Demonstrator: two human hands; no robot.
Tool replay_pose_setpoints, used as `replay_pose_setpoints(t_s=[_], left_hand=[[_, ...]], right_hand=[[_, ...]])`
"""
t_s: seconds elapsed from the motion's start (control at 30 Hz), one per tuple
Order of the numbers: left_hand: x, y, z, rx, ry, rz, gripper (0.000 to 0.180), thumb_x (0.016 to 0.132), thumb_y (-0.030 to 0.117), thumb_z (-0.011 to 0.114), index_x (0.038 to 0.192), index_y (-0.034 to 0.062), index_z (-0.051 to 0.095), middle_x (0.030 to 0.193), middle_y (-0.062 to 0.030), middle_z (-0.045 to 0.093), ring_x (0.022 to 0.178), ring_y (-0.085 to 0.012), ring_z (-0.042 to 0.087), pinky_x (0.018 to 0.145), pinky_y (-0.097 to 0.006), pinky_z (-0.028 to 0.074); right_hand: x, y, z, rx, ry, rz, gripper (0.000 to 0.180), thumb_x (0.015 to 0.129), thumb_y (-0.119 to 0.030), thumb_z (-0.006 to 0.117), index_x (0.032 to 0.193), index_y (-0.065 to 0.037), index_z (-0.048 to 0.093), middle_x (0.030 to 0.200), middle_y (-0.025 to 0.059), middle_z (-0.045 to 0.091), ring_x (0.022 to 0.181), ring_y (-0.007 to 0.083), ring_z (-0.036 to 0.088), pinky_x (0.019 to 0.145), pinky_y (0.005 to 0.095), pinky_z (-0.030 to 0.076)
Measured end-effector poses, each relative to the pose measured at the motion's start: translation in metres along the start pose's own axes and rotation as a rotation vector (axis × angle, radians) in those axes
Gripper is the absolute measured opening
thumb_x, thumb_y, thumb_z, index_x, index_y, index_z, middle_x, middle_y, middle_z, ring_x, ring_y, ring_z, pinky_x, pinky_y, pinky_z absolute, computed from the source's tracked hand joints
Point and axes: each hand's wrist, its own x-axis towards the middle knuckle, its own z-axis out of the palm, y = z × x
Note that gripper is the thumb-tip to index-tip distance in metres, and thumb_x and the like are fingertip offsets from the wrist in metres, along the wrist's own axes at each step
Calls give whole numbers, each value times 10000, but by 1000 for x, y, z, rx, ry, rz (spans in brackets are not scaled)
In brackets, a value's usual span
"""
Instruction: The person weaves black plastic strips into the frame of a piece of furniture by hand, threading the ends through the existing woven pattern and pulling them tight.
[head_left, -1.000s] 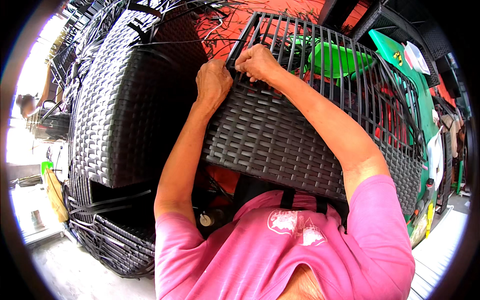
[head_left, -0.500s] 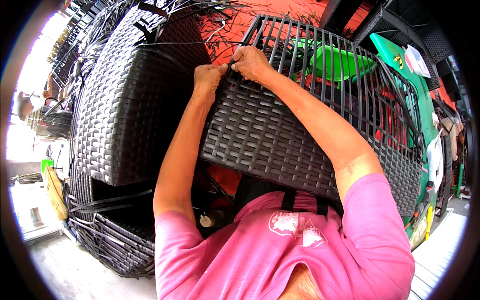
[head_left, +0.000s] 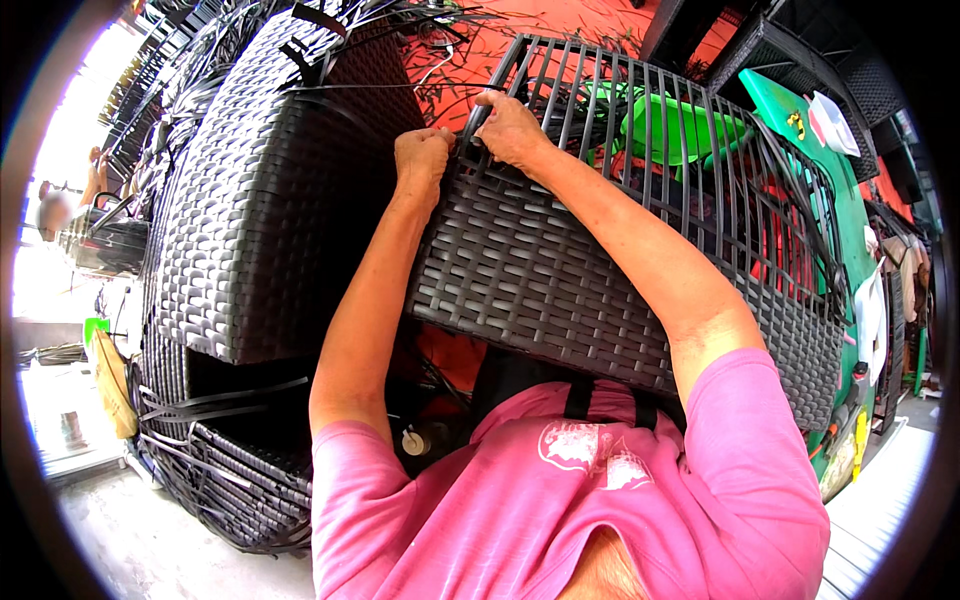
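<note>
A dark half-woven wicker piece (head_left: pixel 560 265) lies tilted in front of me, its lower part woven and its upper part bare slats. My right hand (head_left: pixel 510 132) is closed at its upper left corner, pinching a thin black weaving strip (head_left: pixel 385 88) against the edge bar. That strip stretches leftward to a second wicker piece. Just left of the same corner, my left hand (head_left: pixel 424 155) is closed in a fist. Its fingertips face away, so what they hold is hidden.
A finished-looking wicker piece (head_left: pixel 235 220) stands close on the left, with bundled black strips (head_left: pixel 240 490) below it. Behind the slats sits a bright green plastic chair or tub (head_left: pixel 670 128). A green board (head_left: pixel 775 100) carries a white container (head_left: pixel 833 122). Strip scraps litter the red floor.
My left hand has drawn slightly away from the wicker corner. The right hand's fingers have shifted a little along the edge bar, and the view has tilted slightly.
</note>
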Motion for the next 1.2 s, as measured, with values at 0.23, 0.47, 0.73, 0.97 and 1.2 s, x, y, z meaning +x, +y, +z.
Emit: replay_pose_setpoints(t_s=[0.23, 0.47, 0.73, 0.97, 1.2], left_hand=[[0, 5, 1, 27, -2, -53, 175, 812, 132, 625, 718, -13, 650, 643, -33, 589, 543, -108, 488, 507, -252, 366], [-9, 17, 2, 11, -15, 42, 125, 778, 58, 643, 674, -6, 617, 617, -22, 567, 559, -101, 489, 522, -255, 385], [-38, 65, -28, 351, 329, 915, 87, 788, 13, 634, 735, -14, 570, 625, -46, 556, 578, -98, 499, 547, -245, 414], [-72, 76, -20, 63, 370, 754, 140, 873, 109, 584, 910, -25, 569, 765, -42, 585, 695, -113, 555, 662, -235, 444], [-51, 31, -12, 363, 19, 590, 253, 882, 208, 587, 806, -25, 649, 646, -17, 578, 600, -70, 513, 553, -213, 413]], right_hand=[[0, 2, 1, -7, -2, -8, 505, 709, -96, 538, 1212, -49, 517, 1155, 196, 573, 1101, 310, 538, 935, 358, 416], [-9, -8, -5, -104, 9, -173, 333, 706, -78, 546, 1023, -57, 642, 942, 189, 641, 928, 343, 603, 830, 397, 469], [-23, -45, -38, -397, -92, -671, 191, 756, -188, 626, 854, -27, 654, 730, 162, 634, 732, 331, 614, 653, 404, 480], [-11, -75, -45, 49, -411, -594, 313, 833, -194, 541, 617, 28, 493, 517, 42, 491, 485, 88, 524, 488, 268, 411], [-30, -192, -68, -75, -254, -1087, 247, 791, -196, 631, 675, 20, 608, 573, 70, 595, 508, 118, 581, 506, 268, 456]])
